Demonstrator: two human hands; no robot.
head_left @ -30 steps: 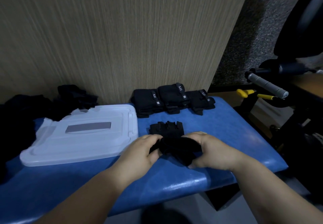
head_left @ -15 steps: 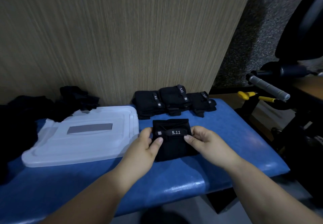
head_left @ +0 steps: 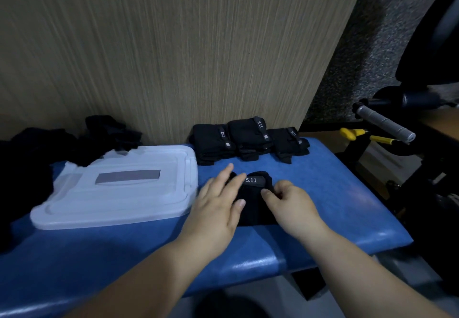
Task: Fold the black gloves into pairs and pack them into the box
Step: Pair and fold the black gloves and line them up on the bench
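Bundles of strapped black fabric gloves [head_left: 248, 139] line the wood-grain panel [head_left: 173, 57], with a flat white plastic lid [head_left: 119, 198] to their left. On the blue padded bench [head_left: 335, 193], my left hand [head_left: 218, 201] presses straight fingers on the folded black glove pair [head_left: 252, 211]. My right hand [head_left: 288, 201] pinches its edge.

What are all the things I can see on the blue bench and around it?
bench: one, blue, padded, fills the front
wood panel: one, beige, behind the bench
folded glove bundles: three, black, back of bench, in a row
glove pair: one, black, 5.11 strap up, front middle
loose gloves: heap, count unclear, black, back left
white box lid: one, white, grey label, left of glove pair
yellow handles: two, yellow, right of bench
grey-grip bar: one, grey, far right
left hand: one, flat fingers pressing the glove pair
right hand: one, pinching the glove pair's right side
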